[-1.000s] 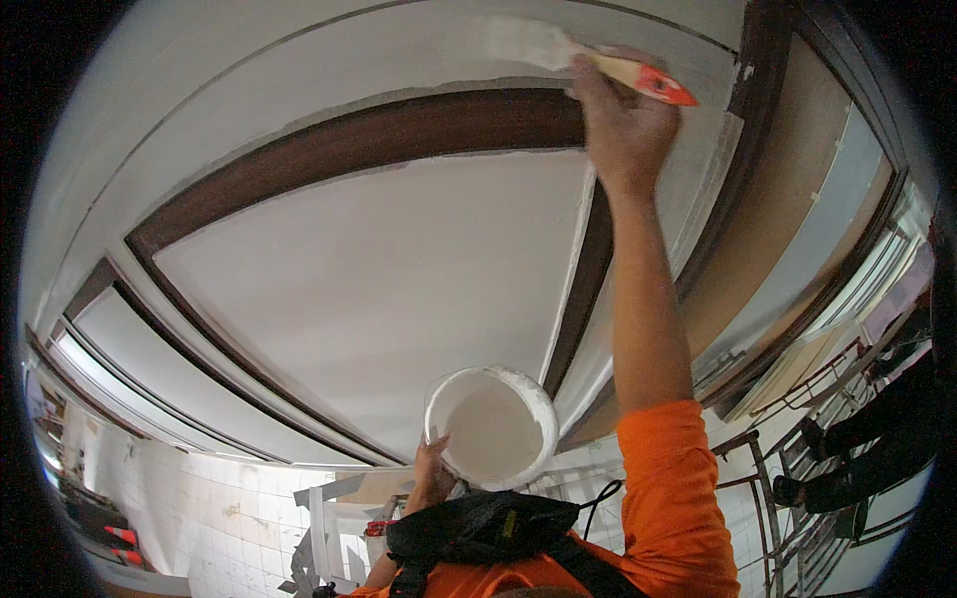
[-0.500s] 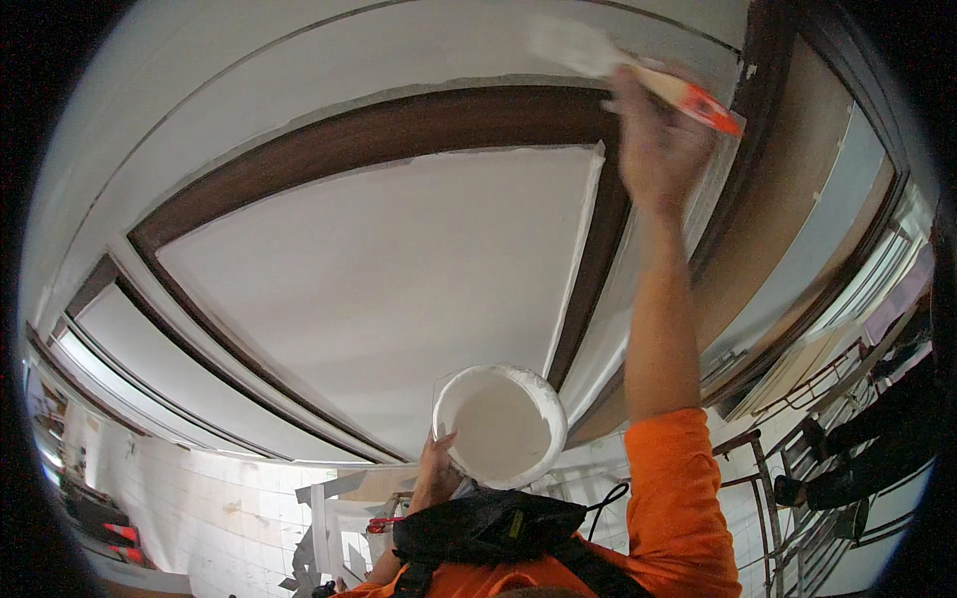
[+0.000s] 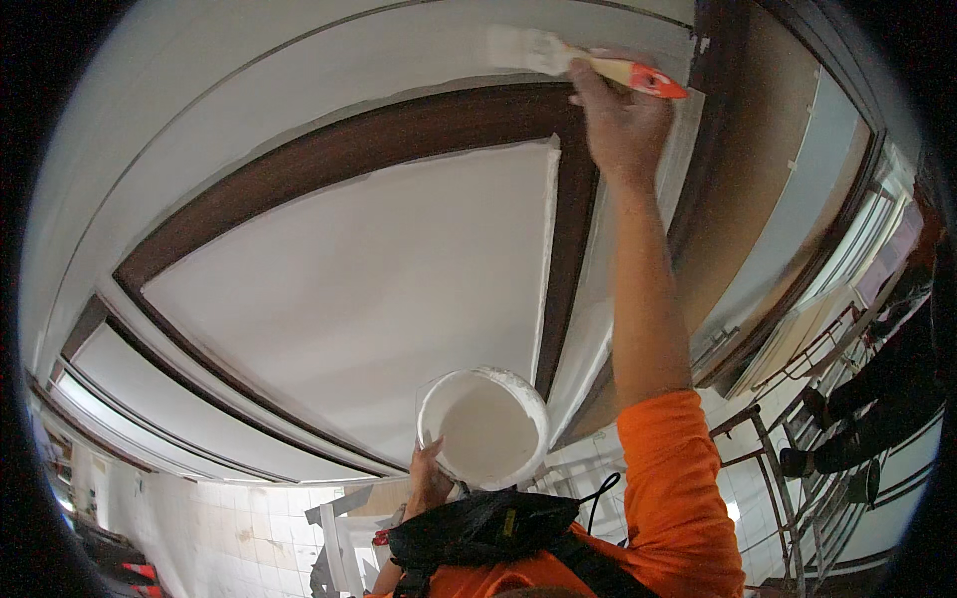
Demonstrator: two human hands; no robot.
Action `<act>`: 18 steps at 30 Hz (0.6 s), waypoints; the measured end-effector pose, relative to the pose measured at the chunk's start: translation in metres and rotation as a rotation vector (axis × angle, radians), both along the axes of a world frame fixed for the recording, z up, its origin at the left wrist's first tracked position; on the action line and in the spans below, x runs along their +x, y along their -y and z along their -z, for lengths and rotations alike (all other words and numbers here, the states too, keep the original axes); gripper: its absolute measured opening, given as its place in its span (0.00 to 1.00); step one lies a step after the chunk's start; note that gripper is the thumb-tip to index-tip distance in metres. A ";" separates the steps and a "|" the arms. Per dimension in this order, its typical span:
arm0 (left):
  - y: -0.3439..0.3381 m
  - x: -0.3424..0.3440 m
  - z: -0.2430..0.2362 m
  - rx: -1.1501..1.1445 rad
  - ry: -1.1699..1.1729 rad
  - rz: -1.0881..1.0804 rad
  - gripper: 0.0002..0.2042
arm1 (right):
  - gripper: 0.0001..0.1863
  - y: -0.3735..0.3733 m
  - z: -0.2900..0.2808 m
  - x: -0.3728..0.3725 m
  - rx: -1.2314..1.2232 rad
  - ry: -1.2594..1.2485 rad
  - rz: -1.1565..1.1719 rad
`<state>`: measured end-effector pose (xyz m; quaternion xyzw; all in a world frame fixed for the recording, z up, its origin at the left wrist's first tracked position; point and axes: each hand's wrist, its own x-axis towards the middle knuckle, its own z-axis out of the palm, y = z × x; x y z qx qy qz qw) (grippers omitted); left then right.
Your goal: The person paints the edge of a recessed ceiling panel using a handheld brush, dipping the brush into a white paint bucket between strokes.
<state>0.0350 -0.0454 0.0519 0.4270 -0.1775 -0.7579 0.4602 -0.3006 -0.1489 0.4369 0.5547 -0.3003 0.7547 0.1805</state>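
Note:
Raised high at the upper right, my right hand (image 3: 630, 125) grips a wide paintbrush (image 3: 613, 72) with a pale wooden and orange handle. Its white bristles, smeared by motion, lie against the white wall strip (image 3: 399, 62) above a dark brown wooden frame (image 3: 339, 135). That frame borders a large white panel (image 3: 359, 259). Low in front of me, my left hand (image 3: 429, 476) is closed on the rim of a white bucket (image 3: 543, 424). Pale paint (image 3: 488, 434) fills part of it, and white smears coat its rim.
To the right stand metal scaffold frames (image 3: 773, 478), with another person's dark-trousered legs (image 3: 867, 429) on them. A brown door-like panel (image 3: 748, 209) lies beyond my right arm. White floor tiles (image 3: 259, 528) show below, with orange-red cones (image 3: 140, 573) at the lower left.
My right hand and the paintbrush have moved left and slightly down along the wall strip. The view has shifted a little; my left hand still holds the bucket.

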 end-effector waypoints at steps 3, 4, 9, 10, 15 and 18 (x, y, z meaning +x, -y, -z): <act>0.003 0.008 0.013 -0.052 -0.013 0.061 0.21 | 0.11 -0.027 -0.003 -0.036 0.085 0.065 0.080; 0.003 0.007 0.013 -0.055 -0.012 0.068 0.21 | 0.11 -0.033 -0.003 -0.056 0.082 0.066 0.086; 0.001 0.000 0.001 -0.030 0.056 0.039 0.22 | 0.11 -0.061 -0.001 -0.089 -0.024 0.093 0.504; 0.001 0.001 0.002 -0.031 0.056 0.035 0.22 | 0.11 -0.059 0.001 -0.087 -0.024 0.094 0.500; 0.004 0.014 0.031 -0.365 0.363 0.174 0.22 | 0.11 -0.038 0.003 -0.058 -0.032 0.104 0.140; -0.004 0.002 -0.005 -0.075 0.044 0.004 0.22 | 0.11 -0.037 -0.001 -0.043 0.066 0.005 0.139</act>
